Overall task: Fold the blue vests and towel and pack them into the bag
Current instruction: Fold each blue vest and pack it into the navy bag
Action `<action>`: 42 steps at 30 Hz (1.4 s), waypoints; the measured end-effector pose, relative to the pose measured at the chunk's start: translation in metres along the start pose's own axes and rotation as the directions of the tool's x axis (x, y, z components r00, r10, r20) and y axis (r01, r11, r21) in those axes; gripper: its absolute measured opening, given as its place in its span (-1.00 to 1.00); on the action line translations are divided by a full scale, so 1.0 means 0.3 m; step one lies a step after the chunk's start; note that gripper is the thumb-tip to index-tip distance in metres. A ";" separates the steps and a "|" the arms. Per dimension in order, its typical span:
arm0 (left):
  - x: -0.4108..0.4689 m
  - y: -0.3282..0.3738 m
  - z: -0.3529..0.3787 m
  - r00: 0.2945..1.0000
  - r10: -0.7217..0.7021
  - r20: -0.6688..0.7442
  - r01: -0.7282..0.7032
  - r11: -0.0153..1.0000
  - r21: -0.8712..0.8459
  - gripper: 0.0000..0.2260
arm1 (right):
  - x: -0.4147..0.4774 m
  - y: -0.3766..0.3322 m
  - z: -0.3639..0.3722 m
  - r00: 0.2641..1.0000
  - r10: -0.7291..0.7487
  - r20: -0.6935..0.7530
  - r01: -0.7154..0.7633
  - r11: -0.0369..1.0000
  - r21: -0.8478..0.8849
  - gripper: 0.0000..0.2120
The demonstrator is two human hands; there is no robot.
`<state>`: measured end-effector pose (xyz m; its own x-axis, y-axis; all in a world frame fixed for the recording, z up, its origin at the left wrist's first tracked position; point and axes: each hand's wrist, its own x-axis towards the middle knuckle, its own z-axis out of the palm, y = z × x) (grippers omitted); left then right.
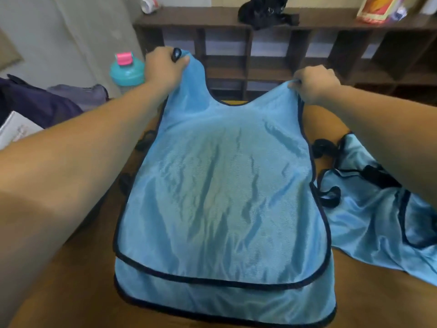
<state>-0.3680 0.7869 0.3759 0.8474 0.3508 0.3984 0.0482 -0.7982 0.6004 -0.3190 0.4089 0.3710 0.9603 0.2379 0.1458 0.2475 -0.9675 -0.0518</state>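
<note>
A light blue mesh vest (222, 197) with dark trim is stretched out over the brown table (78, 287), front panel lying over the back panel. My left hand (165, 65) grips its left shoulder strap, raised above the table. My right hand (314, 84) pinches the right shoulder strap a little lower. A second blue vest (378, 216) lies crumpled on the table to the right, with black ties on it. A dark purple bag (35, 102) sits at the far left, with a grey cloth (80, 93) on it.
A teal bottle with a pink lid (126, 69) stands behind my left arm. A dark wooden shelf unit (272, 55) runs along the back, with a black item (264, 10) on top. A white paper (16, 129) lies at the left edge.
</note>
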 end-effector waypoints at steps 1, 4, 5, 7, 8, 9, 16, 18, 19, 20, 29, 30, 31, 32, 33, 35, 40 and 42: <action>0.003 0.003 0.012 1.000 -0.011 0.006 0.011 1.000 0.010 -0.72 | 0.009 0.001 0.014 1.000 0.002 0.006 -0.002 1.000 -0.010 -0.70; 0.016 -0.007 0.045 0.998 -0.040 0.040 0.038 0.998 0.048 -0.71 | 0.033 -0.003 0.042 1.000 0.002 -0.013 -0.002 0.999 -0.040 -0.69; 0.019 -0.012 0.056 0.998 -0.045 0.044 0.042 0.997 0.066 -0.70 | 0.039 -0.004 0.050 1.000 0.004 -0.028 -0.005 0.999 -0.045 -0.69; 0.015 -0.019 0.071 0.997 -0.064 0.049 0.058 0.993 0.106 -0.70 | 0.046 -0.010 0.062 0.999 0.005 -0.054 -0.009 0.998 -0.067 -0.70; 0.010 -0.022 0.078 0.996 -0.076 0.045 0.069 0.990 0.124 -0.70 | 0.047 -0.012 0.067 0.998 0.002 -0.063 -0.007 0.996 -0.093 -0.71; 0.003 -0.026 0.084 0.995 -0.090 0.038 0.084 0.988 0.132 -0.68 | 0.046 -0.015 0.070 0.998 -0.001 -0.070 -0.008 0.992 -0.125 -0.72; -0.099 -0.015 0.086 0.993 -0.008 0.116 -0.002 0.997 0.079 -0.45 | -0.014 -0.070 0.065 0.998 0.054 -0.014 -0.056 0.993 -0.104 -0.51; -0.147 0.004 0.068 0.985 0.048 0.167 -0.064 0.994 0.090 -0.43 | -0.058 -0.099 0.050 0.998 0.051 0.037 -0.050 0.998 -0.047 -0.50; -0.175 0.009 0.055 0.979 0.073 0.191 -0.093 0.991 0.099 -0.44 | -0.091 -0.117 0.042 0.997 0.039 0.067 -0.038 0.999 -0.023 -0.51; -0.208 0.014 0.039 0.972 0.097 0.215 -0.122 0.987 0.108 -0.46 | -0.130 -0.136 0.035 0.996 0.016 0.091 -0.016 1.000 0.000 -0.51; -0.608 -0.049 -0.079 0.857 0.184 0.482 -0.276 0.953 0.127 -0.47 | -0.668 -0.300 0.114 0.963 -0.226 0.148 0.176 0.940 0.291 -0.40; -0.650 -0.056 -0.091 0.850 0.186 0.493 -0.275 0.955 0.114 -0.46 | -0.713 -0.307 0.129 0.961 -0.241 0.138 0.192 0.935 0.299 -0.40; -0.689 -0.071 -0.101 0.841 0.185 0.508 -0.276 0.955 0.108 -0.44 | -0.756 -0.312 0.142 0.959 -0.247 0.138 0.197 0.933 0.301 -0.38; -0.726 -0.089 -0.111 0.831 0.179 0.527 -0.281 0.952 0.120 -0.39 | -0.794 -0.314 0.157 0.959 -0.245 0.142 0.194 0.933 0.302 -0.37; -0.759 -0.111 -0.123 0.820 0.164 0.548 -0.287 0.947 0.145 -0.33 | -0.827 -0.311 0.171 0.960 -0.240 0.143 0.190 0.936 0.297 -0.35; -0.812 -0.162 -0.147 0.802 0.154 0.577 -0.322 0.925 0.201 -0.24 | -0.874 -0.291 0.205 0.963 -0.239 0.121 0.203 0.946 0.252 -0.26; -0.897 -0.180 -0.187 0.827 0.159 0.540 -0.316 0.925 0.212 -0.33 | -0.880 -0.217 0.211 0.957 -0.269 0.109 0.247 0.952 0.182 -0.26; -0.916 -0.161 -0.188 0.831 0.162 0.532 -0.294 0.940 0.173 -0.35 | -0.875 -0.201 0.192 0.952 -0.288 0.108 0.267 0.947 0.178 -0.31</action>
<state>-0.6332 0.7568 0.2765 0.9934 -0.0978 0.0596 -0.1120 -0.9381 0.3276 -0.5786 0.4096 0.2790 0.8563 0.5143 0.0474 0.5134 -0.8377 -0.1863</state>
